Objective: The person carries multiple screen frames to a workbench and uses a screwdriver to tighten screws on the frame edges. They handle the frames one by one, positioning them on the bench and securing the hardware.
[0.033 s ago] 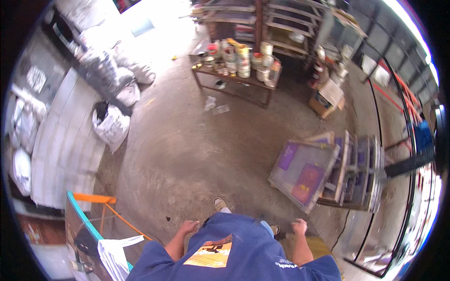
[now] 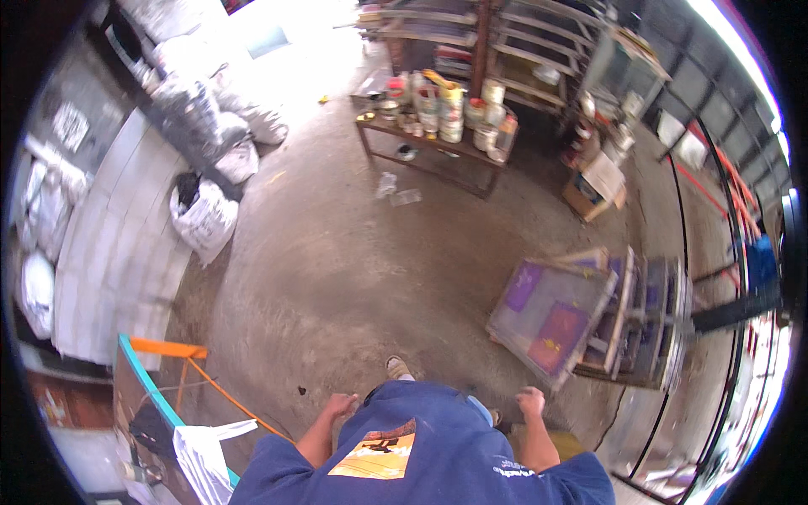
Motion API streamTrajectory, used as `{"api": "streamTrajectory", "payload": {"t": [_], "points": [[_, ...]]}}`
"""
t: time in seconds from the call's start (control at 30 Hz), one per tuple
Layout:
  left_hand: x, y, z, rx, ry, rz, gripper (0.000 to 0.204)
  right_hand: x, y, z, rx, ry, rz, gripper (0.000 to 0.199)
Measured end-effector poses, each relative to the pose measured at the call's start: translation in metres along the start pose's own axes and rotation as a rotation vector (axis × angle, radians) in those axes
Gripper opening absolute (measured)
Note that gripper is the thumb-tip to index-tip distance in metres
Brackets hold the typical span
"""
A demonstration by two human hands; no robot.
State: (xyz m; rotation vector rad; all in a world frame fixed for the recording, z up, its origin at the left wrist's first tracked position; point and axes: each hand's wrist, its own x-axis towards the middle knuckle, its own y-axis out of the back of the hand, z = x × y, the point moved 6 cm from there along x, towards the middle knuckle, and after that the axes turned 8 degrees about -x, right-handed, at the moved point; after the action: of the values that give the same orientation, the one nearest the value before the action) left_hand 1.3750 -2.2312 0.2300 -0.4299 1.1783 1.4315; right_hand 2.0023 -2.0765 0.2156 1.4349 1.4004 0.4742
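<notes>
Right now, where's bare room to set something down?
Widest bare floor: between the open white sack and the framed screens, short of the plastic scraps. Pale panelled surface at left looks bare too. Crowded: the bench, packed with tubs.

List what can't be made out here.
Head view:
Left hand, right hand: palms out of sight; too small to read grip.
Right foot: mostly hidden by the navy shirt.
Framed screens: rear ones partly hidden by the front one.
White sack: dark contents too small to identify.
Bright patch at top: details washed out by glare.
</notes>
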Motion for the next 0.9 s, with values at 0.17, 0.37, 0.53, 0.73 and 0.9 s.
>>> {"api": "streamTrajectory", "payload": {"t": [0.17,0.37,0.53,0.73,0.9], "points": [[0.06,0.087,-0.016,-0.498,0.105,0.208,0.055,0.098,-0.03,-0.296,-0.02,0.365,-0.146,0.035],[0.134,0.195,0.037,-0.761,0.142,0.268,0.051,0.167,-0.018,-0.504,0.194,0.496,-0.256,0.033],[0.199,0.252,0.062,-0.888,0.203,0.32,0.052,0.259,-0.107,-0.474,-0.354,0.279,-0.611,0.032],[0.227,0.335,0.105,-1.149,0.399,0.41,0.051,0.427,-0.218,-0.642,-0.494,0.482,-0.673,0.036],[0.263,0.379,0.147,-1.079,0.499,0.388,0.046,0.475,-0.191,-1.008,-0.182,0.82,-0.418,0.049]]}}
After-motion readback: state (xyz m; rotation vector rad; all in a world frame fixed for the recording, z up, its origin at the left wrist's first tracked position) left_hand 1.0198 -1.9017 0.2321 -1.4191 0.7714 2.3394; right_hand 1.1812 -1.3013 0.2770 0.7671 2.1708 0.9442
